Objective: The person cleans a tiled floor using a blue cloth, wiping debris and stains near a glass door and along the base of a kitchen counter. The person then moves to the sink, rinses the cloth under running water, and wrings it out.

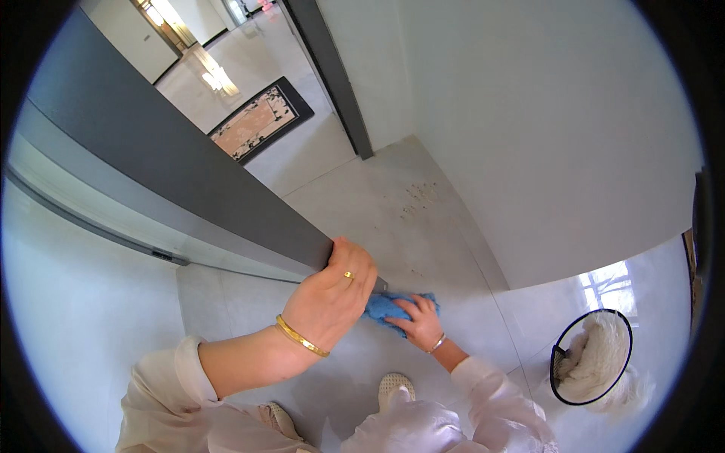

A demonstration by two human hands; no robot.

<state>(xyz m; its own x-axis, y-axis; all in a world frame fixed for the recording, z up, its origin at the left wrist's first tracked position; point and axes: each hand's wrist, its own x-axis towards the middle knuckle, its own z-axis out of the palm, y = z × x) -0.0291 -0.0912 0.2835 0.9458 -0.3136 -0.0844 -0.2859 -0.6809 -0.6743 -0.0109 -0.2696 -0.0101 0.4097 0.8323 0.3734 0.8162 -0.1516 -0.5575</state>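
My left hand (pixel 334 289), with a gold ring and bangle, grips the edge of a dark grey door frame (pixel 243 198) that runs down from the upper left. Below it and to the right, my right hand (pixel 418 325) holds a blue cloth (pixel 391 308) near the low end of that frame. Part of the cloth lies under my fingers, and its left side is partly hidden behind my left hand. A glass pane (pixel 170 226) is seen along the frame's lower side.
Small crumbs of debris (pixel 419 195) lie on the tiled floor beside a white wall (pixel 538 141). At the right stands a black-rimmed basket (pixel 631 340) with a fluffy whitish thing (pixel 589 357) in it. A patterned mat (pixel 260 122) lies beyond the doorway. My shoes are just below my hands.
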